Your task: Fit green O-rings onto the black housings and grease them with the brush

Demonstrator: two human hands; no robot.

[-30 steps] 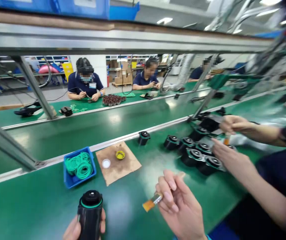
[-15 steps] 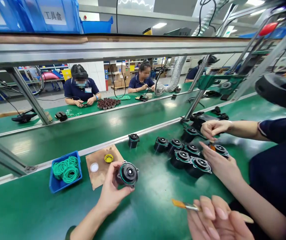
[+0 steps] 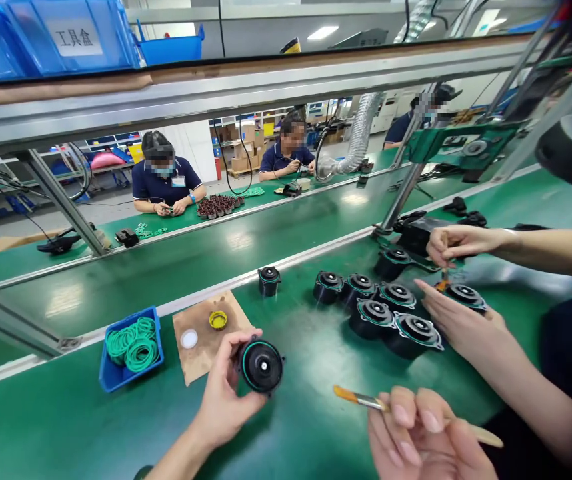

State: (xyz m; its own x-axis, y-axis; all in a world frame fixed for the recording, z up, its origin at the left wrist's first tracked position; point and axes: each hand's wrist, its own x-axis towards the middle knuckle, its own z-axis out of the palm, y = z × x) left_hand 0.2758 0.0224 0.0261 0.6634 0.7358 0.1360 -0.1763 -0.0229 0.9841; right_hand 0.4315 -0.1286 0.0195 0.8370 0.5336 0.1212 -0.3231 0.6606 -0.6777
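Observation:
My left hand [image 3: 226, 400] is closed around a black round motor housing [image 3: 261, 365] with a green ring on its face, held above the green bench. My right hand [image 3: 423, 443] pinches a small brush [image 3: 366, 400] whose orange bristles point left toward the housing. A brown card [image 3: 203, 343] beyond my left hand carries a yellow cap [image 3: 218, 320] and a white disc [image 3: 189, 339]. A blue bin [image 3: 111, 373] holds green rings [image 3: 133, 343].
A co-worker's two hands [image 3: 459, 313] at right brush one housing in a cluster of several black housings [image 3: 381, 313]. A single housing [image 3: 269, 281] stands by the conveyor rail. Other people sit across the belt. A metal frame post [image 3: 406, 187] rises at centre right.
My left hand has shifted the housing slightly right and down, its face turned more toward me. The brush in my right hand stays level. The view has tilted a little.

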